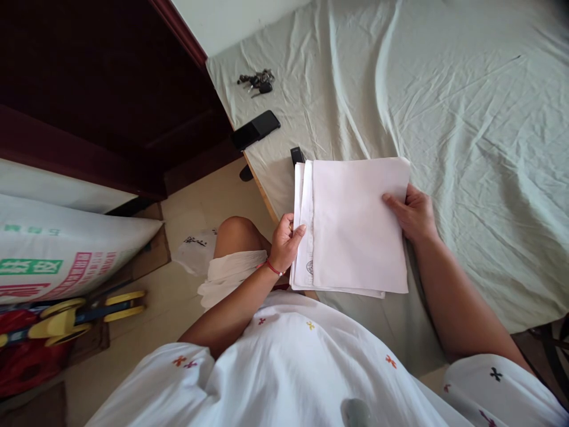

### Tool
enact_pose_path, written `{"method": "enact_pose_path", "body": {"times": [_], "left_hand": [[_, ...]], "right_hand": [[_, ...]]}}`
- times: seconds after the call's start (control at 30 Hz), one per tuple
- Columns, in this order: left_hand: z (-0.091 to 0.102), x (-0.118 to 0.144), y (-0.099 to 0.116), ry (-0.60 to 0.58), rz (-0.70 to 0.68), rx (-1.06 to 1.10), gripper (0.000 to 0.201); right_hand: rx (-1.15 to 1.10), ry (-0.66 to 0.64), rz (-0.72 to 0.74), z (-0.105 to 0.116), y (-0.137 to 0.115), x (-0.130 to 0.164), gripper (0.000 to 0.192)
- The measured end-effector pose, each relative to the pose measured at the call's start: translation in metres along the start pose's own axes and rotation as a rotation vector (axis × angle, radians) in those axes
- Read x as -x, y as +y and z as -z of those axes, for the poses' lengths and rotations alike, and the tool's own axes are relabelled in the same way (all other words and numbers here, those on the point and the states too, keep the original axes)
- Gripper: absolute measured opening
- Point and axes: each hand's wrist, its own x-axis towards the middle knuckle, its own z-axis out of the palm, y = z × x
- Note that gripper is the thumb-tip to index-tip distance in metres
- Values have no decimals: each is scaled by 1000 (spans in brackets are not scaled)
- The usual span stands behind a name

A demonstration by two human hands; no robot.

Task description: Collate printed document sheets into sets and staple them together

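Left hand point(285, 242) and right hand point(416, 214) (thumbs uppermost) pinch opposite sides of the papers point(355, 228).

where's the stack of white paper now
In the head view, the stack of white paper is right of centre, held by the left hand at its left edge and the right hand at its right edge, mostly over the pale green cloth.

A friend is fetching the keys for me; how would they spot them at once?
Start from the wide, wrinkled pale green cloth. Near its far left corner, just beyond a flat black phone-like object, lies the bunch of keys. It is a jumbled cluster of small metallic and dark pieces, unlike that single smooth slab.
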Motion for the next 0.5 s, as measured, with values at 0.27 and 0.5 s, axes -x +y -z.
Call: {"method": "enact_pose_path", "body": {"times": [0.27,0.5], "left_hand": [[1,0,6,68,-37,-102,46],[0,1,6,69,-27,-94,43]], "right_hand": [[-13,117,78,-2,8,1,24],[-424,253,31,-5,-7,-1,30]]}}
